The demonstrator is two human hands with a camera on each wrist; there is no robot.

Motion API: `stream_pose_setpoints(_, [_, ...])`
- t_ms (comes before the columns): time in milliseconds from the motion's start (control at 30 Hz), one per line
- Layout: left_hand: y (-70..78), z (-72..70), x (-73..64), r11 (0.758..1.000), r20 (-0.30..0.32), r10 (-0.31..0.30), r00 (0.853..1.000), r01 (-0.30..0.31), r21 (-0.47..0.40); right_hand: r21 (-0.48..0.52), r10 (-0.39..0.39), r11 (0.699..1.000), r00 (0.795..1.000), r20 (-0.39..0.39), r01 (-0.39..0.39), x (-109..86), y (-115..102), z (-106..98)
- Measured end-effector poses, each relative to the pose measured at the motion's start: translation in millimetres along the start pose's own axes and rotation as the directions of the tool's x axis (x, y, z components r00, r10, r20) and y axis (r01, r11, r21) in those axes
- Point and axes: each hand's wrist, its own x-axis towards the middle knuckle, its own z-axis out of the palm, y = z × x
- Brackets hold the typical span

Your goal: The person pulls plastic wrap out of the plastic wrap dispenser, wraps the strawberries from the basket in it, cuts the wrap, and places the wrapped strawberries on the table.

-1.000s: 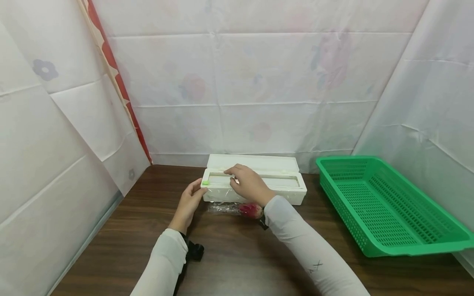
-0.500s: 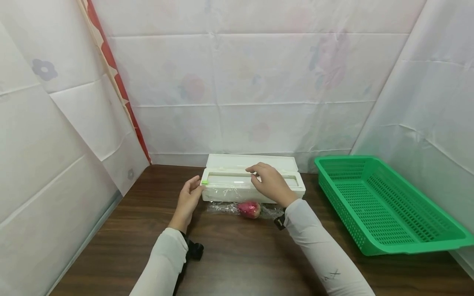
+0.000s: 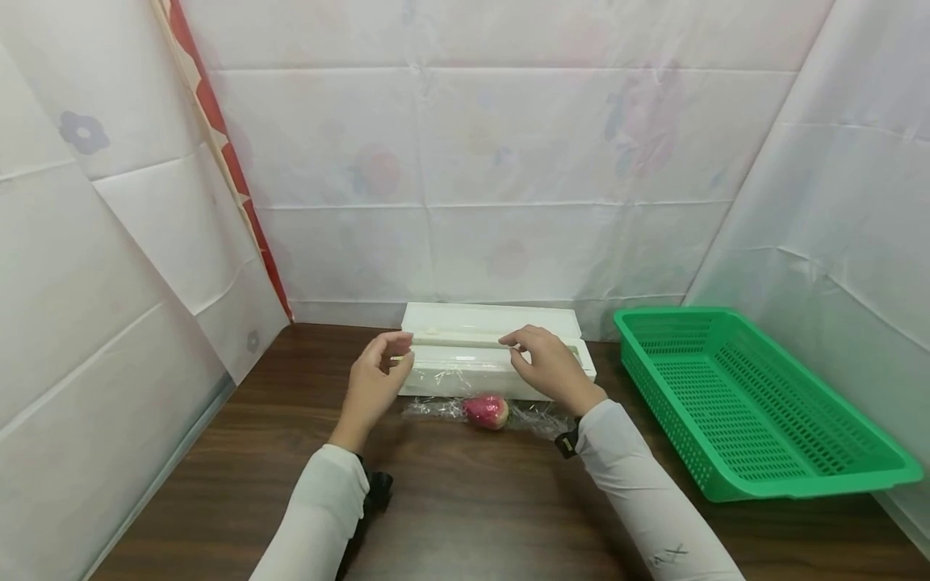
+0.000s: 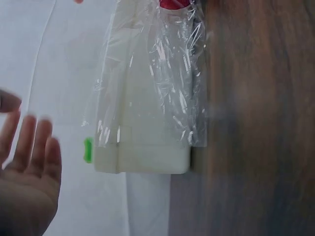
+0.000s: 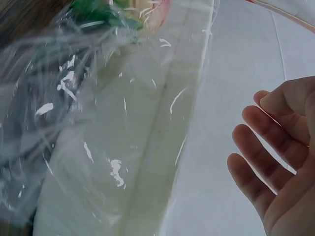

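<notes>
A long white box (image 3: 508, 386) of cling film lies with its lid (image 3: 501, 320) folded back. Clear film (image 4: 147, 93) runs from it down over its front. Just before the box, under or in the film, rests a pink-red rounded thing (image 3: 487, 412); green (image 5: 93, 12) shows at one end of it. My left hand (image 3: 374, 387) hovers at the box's left end, thumb and fingers apart, near a small green slider (image 4: 88, 150). My right hand (image 3: 548, 367) is over the right half, thumb and forefinger close together; I cannot tell if they pinch film.
A green plastic basket (image 3: 726, 486) stands at the right of the dark wooden table (image 3: 465, 516). Pale patterned sheets (image 3: 465, 161) hang close behind the box and along both sides.
My right hand has moved rightward along the open box, uncovering more of the pink-red thing. My left hand has shifted slightly right and up, over the box's left end.
</notes>
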Motion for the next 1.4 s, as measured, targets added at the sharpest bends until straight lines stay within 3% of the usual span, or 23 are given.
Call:
stream_pose_setpoints(67, [2.9,0.6,-0.6,0.999,0.087,0.043,0.995,-0.044,0.017,-0.011,-0.002,1.000,1.000,0.003,0.002,-1.4,0,-1])
stream_pose_setpoints(133, [4.0,1.8,-0.6,0.994,0.174,0.092,0.980,-0.101,0.045,-0.026,-0.002,1.000,1.000,0.006,0.002,-2.5,0,-3])
stream_pose_setpoints(200, [6.7,3.1,-0.6,0.985,0.258,0.130,0.957,-0.154,0.078,-0.039,-0.010,0.999,1.000,0.014,0.011,-3.8,-1,-5])
stream_pose_setpoints(333, [14.9,8.1,-0.1,0.953,0.398,0.146,0.906,-0.236,0.189,-0.058,-0.060,0.996,0.997,0.053,0.063,-8.3,-2,-8])
stream_pose_setpoints(500, [26.5,17.4,-1.5,0.903,0.487,0.123,0.865,-0.301,0.307,-0.065,-0.064,0.995,0.986,0.154,0.074,-17.3,-6,-8])
stream_pose_setpoints(667, [31.2,27.3,-4.9,0.906,0.527,0.092,0.845,-0.291,0.308,-0.100,-0.013,0.994,0.968,0.251,0.040,-28.5,-11,-6])
stream_pose_setpoints(767, [30.2,33.6,-6.7,0.906,0.531,0.076,0.844,-0.281,0.317,-0.111,-0.007,0.993,0.962,0.273,0.039,-34.9,-12,0])
stream_pose_setpoints(833, [28.7,38.1,-8.0,0.891,0.516,0.069,0.854,-0.285,0.352,-0.106,-0.023,0.993,0.964,0.266,0.052,-38.0,-13,5])
stream_pose_setpoints(1100, [28.7,53.7,-16.5,0.742,0.464,0.095,0.881,-0.373,0.557,-0.229,-0.140,0.959,0.981,0.135,0.168,-45.3,-13,22])
stream_pose_setpoints(1300, [30.4,59.3,-20.5,0.702,0.436,0.083,0.896,-0.364,0.613,-0.308,-0.136,0.938,0.985,0.104,0.162,-47.0,-16,27])
stream_pose_setpoints(1400, [29.2,61.5,-21.4,0.688,0.438,0.074,0.896,-0.364,0.628,-0.327,-0.113,0.934,0.987,0.116,0.145,-48.1,-17,28])
